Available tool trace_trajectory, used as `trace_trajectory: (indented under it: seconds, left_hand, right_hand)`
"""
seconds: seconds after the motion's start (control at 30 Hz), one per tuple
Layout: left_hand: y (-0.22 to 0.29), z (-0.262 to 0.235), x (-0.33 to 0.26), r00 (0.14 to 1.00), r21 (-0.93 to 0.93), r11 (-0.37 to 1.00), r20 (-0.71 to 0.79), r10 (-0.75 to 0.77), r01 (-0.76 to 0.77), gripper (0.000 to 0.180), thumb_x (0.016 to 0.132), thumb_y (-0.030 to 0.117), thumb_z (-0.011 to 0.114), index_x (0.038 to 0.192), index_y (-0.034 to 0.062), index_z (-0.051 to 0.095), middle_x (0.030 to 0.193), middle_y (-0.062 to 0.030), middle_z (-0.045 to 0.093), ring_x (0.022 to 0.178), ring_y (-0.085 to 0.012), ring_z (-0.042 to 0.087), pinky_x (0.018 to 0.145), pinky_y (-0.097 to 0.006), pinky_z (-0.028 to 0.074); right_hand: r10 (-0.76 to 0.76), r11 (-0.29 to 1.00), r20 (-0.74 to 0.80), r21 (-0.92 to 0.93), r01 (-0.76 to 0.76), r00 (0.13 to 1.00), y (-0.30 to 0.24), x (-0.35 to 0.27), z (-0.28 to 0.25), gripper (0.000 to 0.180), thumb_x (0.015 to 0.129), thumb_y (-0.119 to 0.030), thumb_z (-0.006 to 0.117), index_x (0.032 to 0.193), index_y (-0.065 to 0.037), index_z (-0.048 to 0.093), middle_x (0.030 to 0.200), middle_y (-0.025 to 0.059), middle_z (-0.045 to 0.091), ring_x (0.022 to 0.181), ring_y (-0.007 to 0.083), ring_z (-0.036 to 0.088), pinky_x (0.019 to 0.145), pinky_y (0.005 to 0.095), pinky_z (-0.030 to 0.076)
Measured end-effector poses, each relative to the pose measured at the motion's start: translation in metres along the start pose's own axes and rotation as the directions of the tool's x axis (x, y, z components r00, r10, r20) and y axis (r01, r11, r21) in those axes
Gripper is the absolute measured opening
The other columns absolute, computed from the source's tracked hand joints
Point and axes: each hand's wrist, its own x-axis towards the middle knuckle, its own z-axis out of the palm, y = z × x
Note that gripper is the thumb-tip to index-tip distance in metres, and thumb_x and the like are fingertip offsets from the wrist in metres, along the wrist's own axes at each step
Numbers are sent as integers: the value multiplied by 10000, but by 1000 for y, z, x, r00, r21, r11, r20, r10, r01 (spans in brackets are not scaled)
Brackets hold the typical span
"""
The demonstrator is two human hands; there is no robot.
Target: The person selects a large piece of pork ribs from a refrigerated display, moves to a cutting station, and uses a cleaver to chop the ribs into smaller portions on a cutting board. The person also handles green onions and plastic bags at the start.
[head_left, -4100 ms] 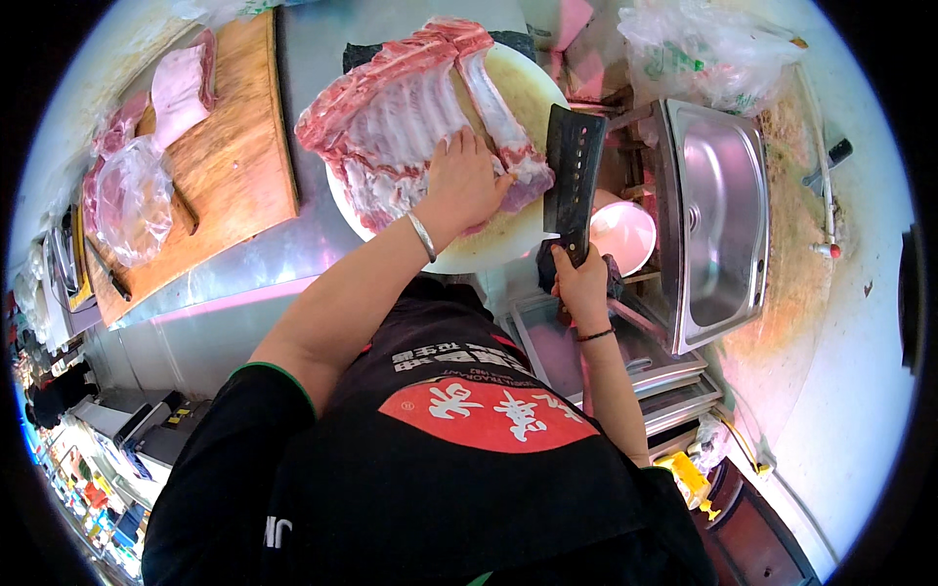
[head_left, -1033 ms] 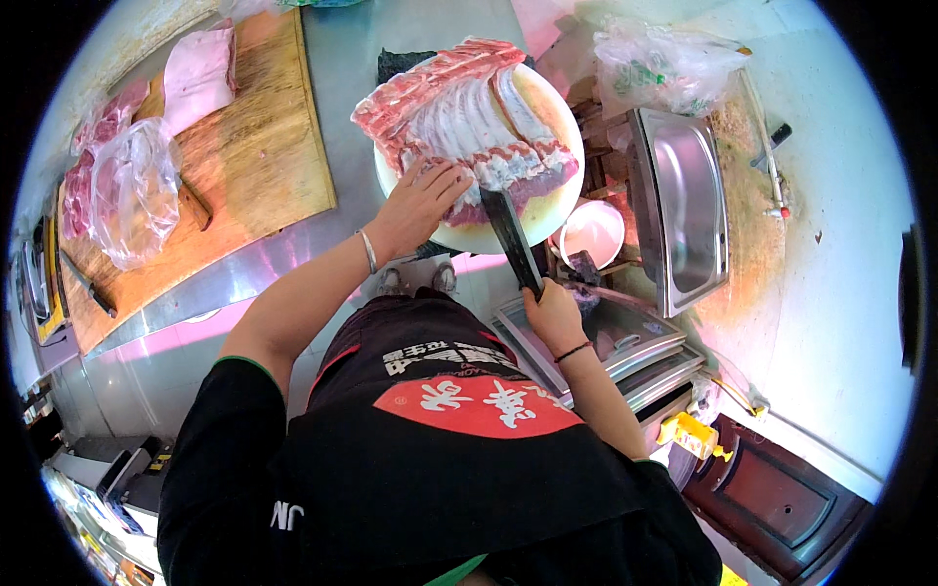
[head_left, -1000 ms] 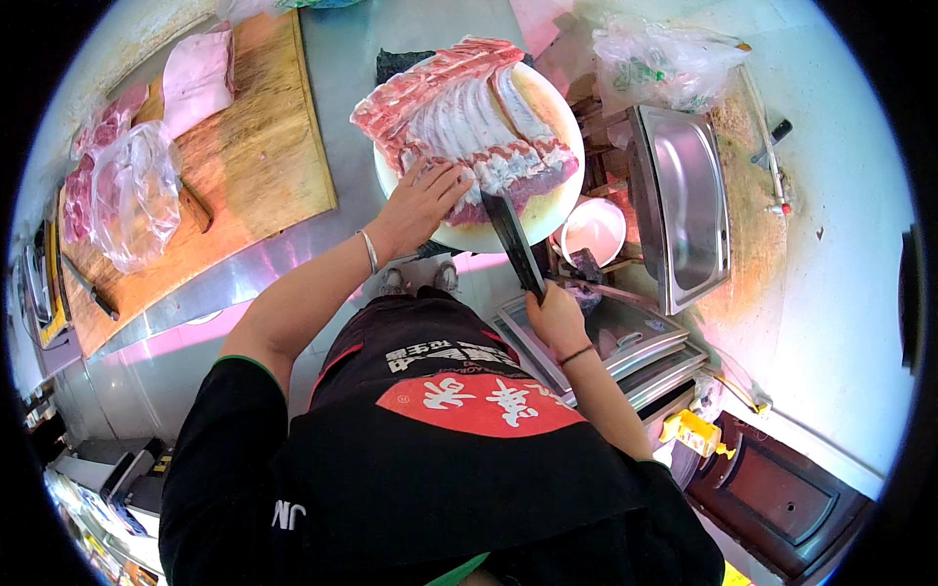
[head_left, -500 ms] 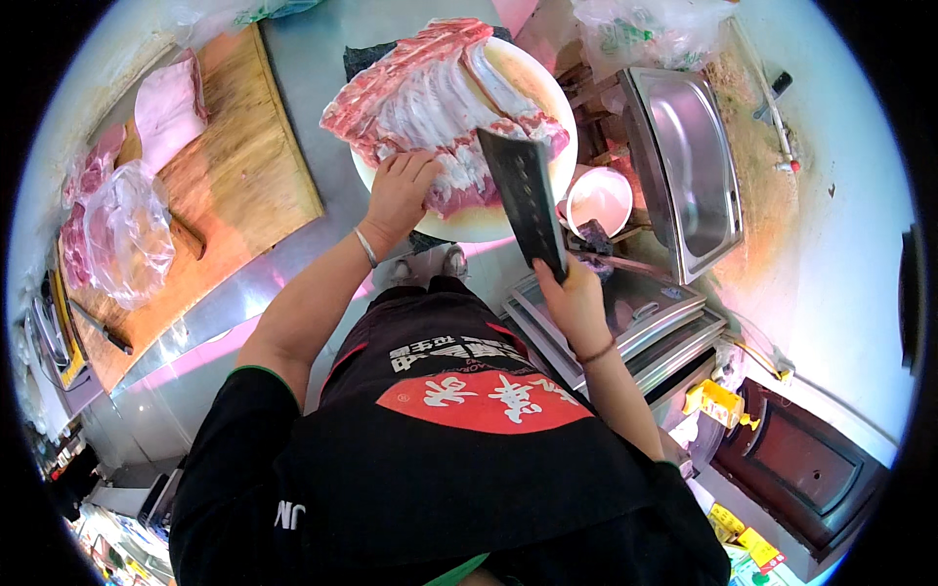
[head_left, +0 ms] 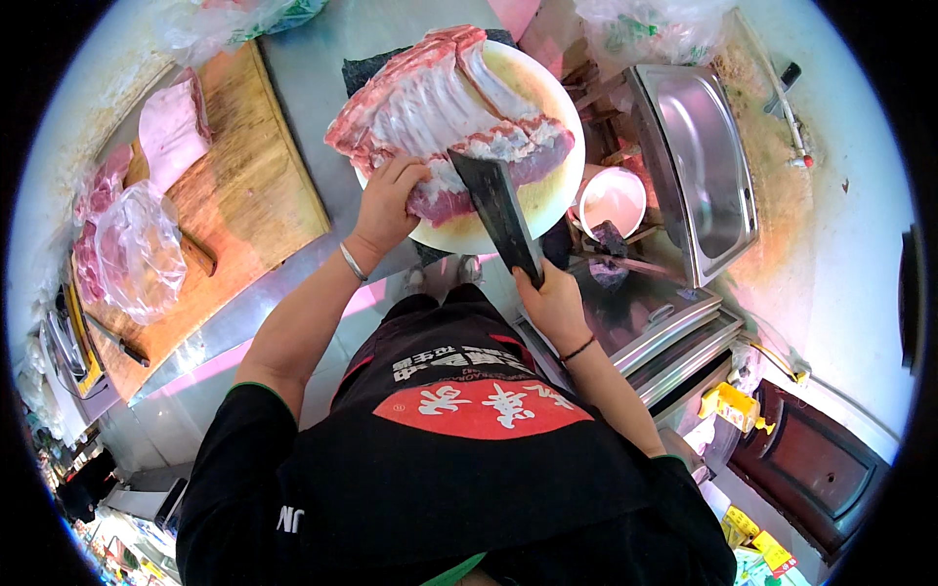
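A large slab of raw pork ribs [head_left: 440,107] lies on a round pale chopping block [head_left: 547,190]. My left hand [head_left: 386,200] rests on the near edge of the slab, fingers spread over the meat. My right hand [head_left: 549,301] grips the handle of a dark cleaver [head_left: 496,210], whose broad blade is raised over the near part of the ribs and block, just right of my left hand.
A long wooden board [head_left: 244,195] at the left carries pieces of raw meat [head_left: 171,127] and a plastic bag [head_left: 137,254]. A steel tray [head_left: 708,166] and a pink bowl [head_left: 611,200] stand to the right. Steel trays [head_left: 664,332] sit below.
The cleaver was down at the block's near edge a second ago; it has come up and now hangs over the ribs. My left hand has stayed on the slab.
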Motion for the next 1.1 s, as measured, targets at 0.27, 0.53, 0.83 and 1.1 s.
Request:
trace_trajectory:
  seconds: [0.27, 0.53, 0.83, 1.1]
  left_hand:
    - [0, -6, 18, 999, -81, 997, -31, -7, 4, 388, 574, -25, 660, 938, 60, 558, 969, -102, 586, 934, -340, 564, 814, -390, 468]
    - [5, -7, 40, 997, -117, 993, -71, -30, 21, 353, 570, -49, 651, 902, 31, 562, 910, -115, 585, 883, -340, 572, 778, -374, 466]
    - [30, -1, 44, 992, -211, 973, -60, -111, 96, 296, 614, -57, 642, 889, 19, 564, 893, -123, 597, 850, -311, 590, 757, -342, 468]
    - [39, 7, 51, 974, -174, 963, -64, -218, 204, 280, 619, -37, 626, 888, 23, 577, 877, -121, 597, 851, -314, 594, 762, -353, 478]
  right_hand:
    - [-6, 998, 50, -59, 9, 999, -23, 41, 7, 328, 918, -333, 574, 978, -15, 629, 763, 241, 651, 739, 449, 629, 658, 527, 493]
    - [-15, 999, -54, 33, 17, 998, -40, 79, 24, 322, 923, -316, 572, 907, 4, 599, 740, 251, 643, 739, 452, 628, 660, 540, 485]
    - [49, 995, 96, 87, -58, 994, 2, 24, -9, 315, 894, -272, 630, 904, 42, 614, 762, 274, 634, 765, 460, 628, 643, 499, 483]
    - [-102, 991, 2, 89, 101, 995, -11, 82, -3, 310, 907, -301, 594, 957, 5, 609, 798, 257, 651, 792, 455, 632, 698, 536, 495]
